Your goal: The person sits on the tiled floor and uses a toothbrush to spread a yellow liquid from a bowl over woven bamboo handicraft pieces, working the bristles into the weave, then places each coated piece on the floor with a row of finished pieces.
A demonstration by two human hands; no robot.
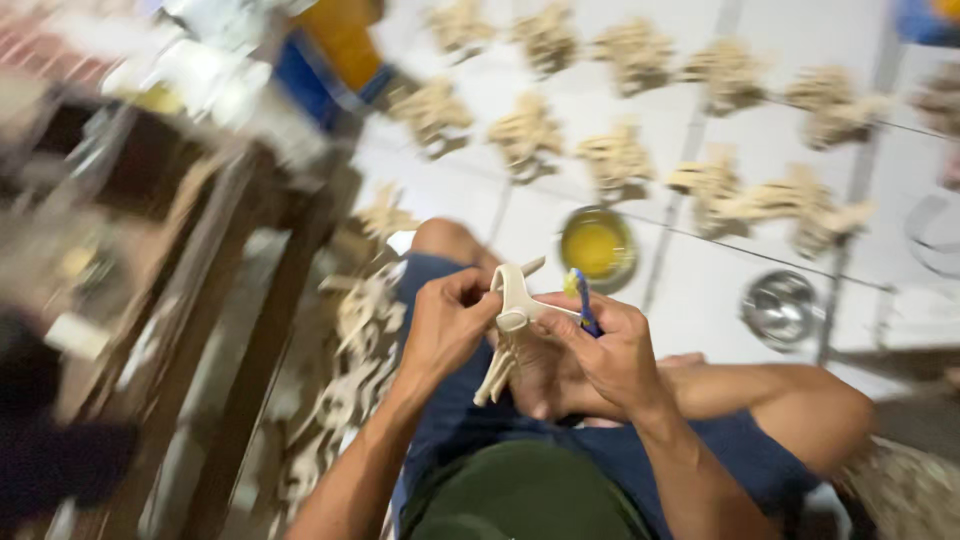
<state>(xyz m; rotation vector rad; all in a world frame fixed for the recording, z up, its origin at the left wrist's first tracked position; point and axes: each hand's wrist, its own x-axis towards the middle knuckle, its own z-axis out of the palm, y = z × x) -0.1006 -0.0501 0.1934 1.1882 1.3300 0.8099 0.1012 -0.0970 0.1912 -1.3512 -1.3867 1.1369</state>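
Observation:
My left hand (pixel 448 325) and my right hand (pixel 603 352) both grip a pale wooden cut-out piece (pixel 512 318), shaped like a small animal figure with thin legs hanging down. They hold it over my lap. Between the fingers of my right hand there is also a small blue-handled brush (pixel 584 300) with a yellow tip. I sit on the floor with my knees apart, in blue shorts. The picture is blurred by motion.
A small round bowl of yellow glue (pixel 597 246) stands on the white tiled floor ahead of my knee, an empty metal bowl (pixel 781 306) to its right. Several assembled wooden figures (pixel 618 158) stand in rows beyond. Loose wooden pieces (pixel 352 372) lie at my left beside a dark wooden bench (pixel 225 300).

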